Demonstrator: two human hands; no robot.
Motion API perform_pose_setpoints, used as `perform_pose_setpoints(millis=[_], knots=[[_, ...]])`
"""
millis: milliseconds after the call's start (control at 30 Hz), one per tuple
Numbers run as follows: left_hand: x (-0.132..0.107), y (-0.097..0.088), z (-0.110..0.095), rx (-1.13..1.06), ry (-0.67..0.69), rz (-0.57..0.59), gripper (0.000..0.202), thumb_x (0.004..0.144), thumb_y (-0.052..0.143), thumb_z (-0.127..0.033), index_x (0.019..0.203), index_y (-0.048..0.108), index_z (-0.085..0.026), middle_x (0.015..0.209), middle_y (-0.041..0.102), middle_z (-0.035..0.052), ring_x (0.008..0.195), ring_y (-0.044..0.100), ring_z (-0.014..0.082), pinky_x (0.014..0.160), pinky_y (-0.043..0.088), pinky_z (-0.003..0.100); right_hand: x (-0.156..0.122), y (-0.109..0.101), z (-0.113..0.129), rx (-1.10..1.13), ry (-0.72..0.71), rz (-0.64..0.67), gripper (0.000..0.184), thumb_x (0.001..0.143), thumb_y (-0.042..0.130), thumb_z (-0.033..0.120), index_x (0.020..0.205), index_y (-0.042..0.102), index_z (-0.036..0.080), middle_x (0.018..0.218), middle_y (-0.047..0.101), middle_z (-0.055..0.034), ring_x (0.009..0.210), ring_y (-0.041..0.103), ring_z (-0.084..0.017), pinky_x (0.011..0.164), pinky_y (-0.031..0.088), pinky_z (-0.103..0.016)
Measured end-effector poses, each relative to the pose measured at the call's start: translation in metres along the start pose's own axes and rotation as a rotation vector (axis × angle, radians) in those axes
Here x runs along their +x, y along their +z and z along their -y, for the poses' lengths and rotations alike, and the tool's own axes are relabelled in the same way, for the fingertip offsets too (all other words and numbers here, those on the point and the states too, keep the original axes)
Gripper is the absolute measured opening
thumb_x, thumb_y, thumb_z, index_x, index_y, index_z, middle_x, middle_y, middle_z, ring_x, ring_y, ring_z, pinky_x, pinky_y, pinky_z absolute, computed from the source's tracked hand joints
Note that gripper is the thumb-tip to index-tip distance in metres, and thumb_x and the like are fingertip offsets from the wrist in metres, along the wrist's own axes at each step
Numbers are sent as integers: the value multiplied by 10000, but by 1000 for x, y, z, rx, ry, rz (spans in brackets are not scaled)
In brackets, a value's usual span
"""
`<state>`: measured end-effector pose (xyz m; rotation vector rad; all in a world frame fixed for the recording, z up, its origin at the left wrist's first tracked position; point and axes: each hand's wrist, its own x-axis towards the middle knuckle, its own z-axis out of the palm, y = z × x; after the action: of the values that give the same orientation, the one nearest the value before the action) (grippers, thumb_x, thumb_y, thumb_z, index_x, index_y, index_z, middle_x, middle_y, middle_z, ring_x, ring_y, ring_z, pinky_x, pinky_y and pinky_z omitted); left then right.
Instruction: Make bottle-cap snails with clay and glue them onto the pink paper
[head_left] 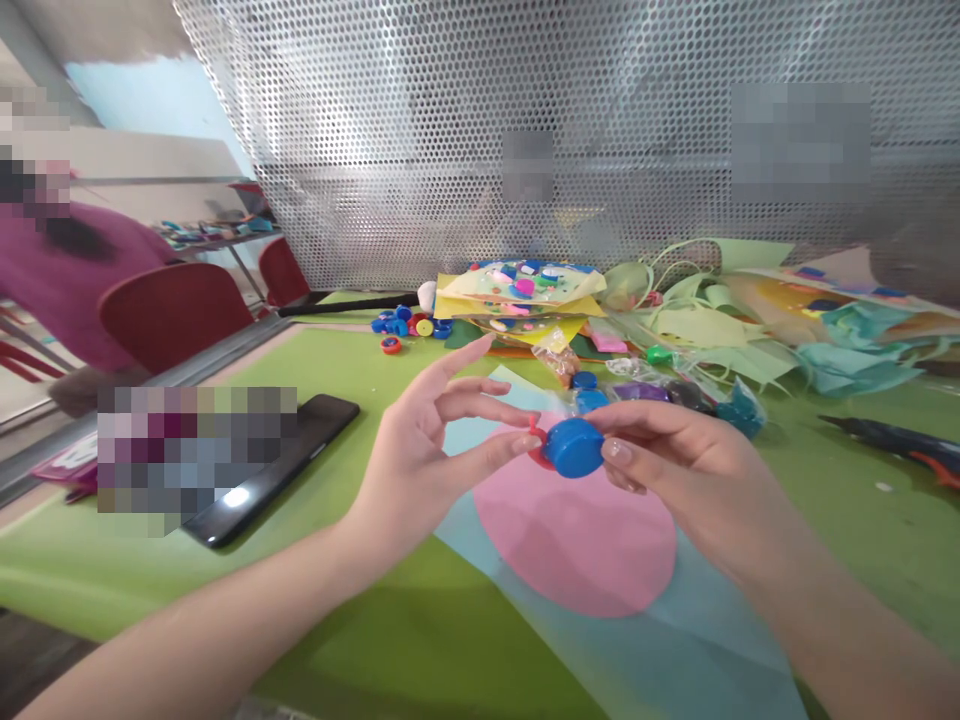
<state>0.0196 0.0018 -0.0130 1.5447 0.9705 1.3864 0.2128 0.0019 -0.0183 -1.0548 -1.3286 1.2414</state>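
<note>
My right hand (679,455) pinches a blue bottle cap (574,446) between thumb and fingers, above a pink paper circle (577,535) on a light blue sheet (675,640). My left hand (435,440) meets it from the left, thumb and a finger pinching a small red cap (537,442) pressed against the blue one. The other left fingers are spread upward. Both hands hover over the green table (360,620).
A black phone (281,465) lies at left. Loose bottle caps (405,325), stacked coloured sheets (517,300), a bag of caps (675,395) and green paper strips (712,330) crowd the back. A glue gun (900,440) rests at right. A person in magenta sits far left by red chairs (172,310).
</note>
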Motion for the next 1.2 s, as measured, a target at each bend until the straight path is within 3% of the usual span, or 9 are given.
perform_pose_setpoints(millis=[233, 467, 567, 733, 867, 967, 1033, 1133, 1200], knots=[[-1, 0, 0, 45, 33, -5, 638, 699, 740, -172, 1275, 466, -182, 683, 733, -9, 1004, 597, 185, 925, 414, 336, 3, -2, -4, -12, -18, 26, 126, 679, 727, 286, 804, 727, 267, 708, 685, 13, 556, 540, -73, 487, 448, -166], [3, -2, 5, 38, 44, -22, 672, 692, 753, -234, 1286, 441, -203, 855, 735, 8, 991, 607, 191, 916, 420, 346, 2, -2, -5, -144, -61, 22, 141, 693, 706, 310, 828, 709, 272, 661, 651, 30, 564, 549, -87, 484, 441, -176], [5, -2, 7, 89, 21, -71, 671, 707, 738, -277, 1294, 424, -197, 930, 722, 38, 997, 610, 212, 852, 427, 342, 2, -2, -8, -420, -208, 43, 145, 738, 679, 308, 876, 691, 268, 696, 645, 22, 579, 554, -112, 490, 453, -213], [10, -3, 10, 87, 6, -145, 521, 745, 695, -311, 1211, 485, -206, 926, 705, 36, 959, 623, 208, 779, 421, 325, 4, 7, -29, -1074, -665, 240, 145, 822, 579, 149, 904, 677, 218, 992, 666, -39, 918, 574, -209, 789, 486, -375], [12, -4, 12, 94, 8, -135, 465, 736, 700, -284, 1154, 508, -213, 896, 690, 26, 954, 616, 206, 732, 417, 311, 4, 11, -33, -1278, -701, 343, 197, 784, 617, 154, 962, 662, 227, 1046, 631, -54, 982, 556, -236, 784, 498, -376], [11, -5, 10, 126, 19, -130, 420, 746, 683, -271, 1127, 513, -216, 885, 683, 22, 937, 612, 200, 727, 410, 312, 8, -3, -20, -1206, -661, 286, 287, 798, 594, 204, 1080, 598, 255, 1134, 584, -50, 1040, 536, -225, 843, 487, -377], [11, -5, 9, 152, 33, -127, 399, 755, 673, -268, 1116, 511, -217, 876, 679, 19, 920, 611, 194, 740, 407, 320, 12, -19, -12, -1234, -589, 89, 228, 824, 558, 259, 1046, 596, 225, 1124, 586, -71, 1032, 549, -231, 868, 474, -383], [8, -4, 12, 198, 82, -99, 351, 764, 665, -258, 1079, 514, -215, 864, 673, 16, 898, 604, 186, 778, 401, 337, 19, -41, -10, -1533, -72, -224, 337, 804, 571, 381, 1013, 600, 118, 1052, 602, -190, 996, 570, -358, 732, 499, -445], [6, -3, 14, 241, 125, -78, 308, 776, 651, -241, 1052, 517, -216, 864, 671, 15, 889, 602, 182, 808, 398, 352, 21, -50, -14, -1630, 326, -224, 358, 800, 567, 399, 945, 618, 76, 931, 632, -233, 903, 609, -400, 624, 498, -444]])
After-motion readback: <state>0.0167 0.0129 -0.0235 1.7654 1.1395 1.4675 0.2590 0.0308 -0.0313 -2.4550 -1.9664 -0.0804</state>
